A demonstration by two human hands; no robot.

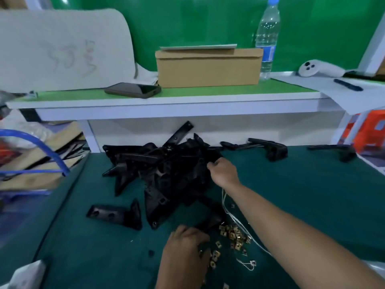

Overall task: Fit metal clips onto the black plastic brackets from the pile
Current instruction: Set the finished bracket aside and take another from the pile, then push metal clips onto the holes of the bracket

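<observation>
A pile of black plastic brackets (166,170) lies in the middle of the dark green mat. My right hand (224,172) reaches to the pile's right edge, and its fingers and thumb pinch a black bracket there. Brass-coloured metal clips (234,236) are scattered on the mat near the front, right of my left hand (185,249). That hand is knuckles-up, with its fingers curled down among the nearest clips and pinching one at the fingertips. A single bracket (116,215) lies apart at the front left of the pile.
Two more brackets (270,149) lie at the back right of the mat. Thin white strings (239,222) run beside the clips. A raised shelf behind holds a phone (133,90), a cardboard box (208,66), a water bottle (267,38) and a white controller (318,68). Blue tubing (41,149) and cardboard sit at left.
</observation>
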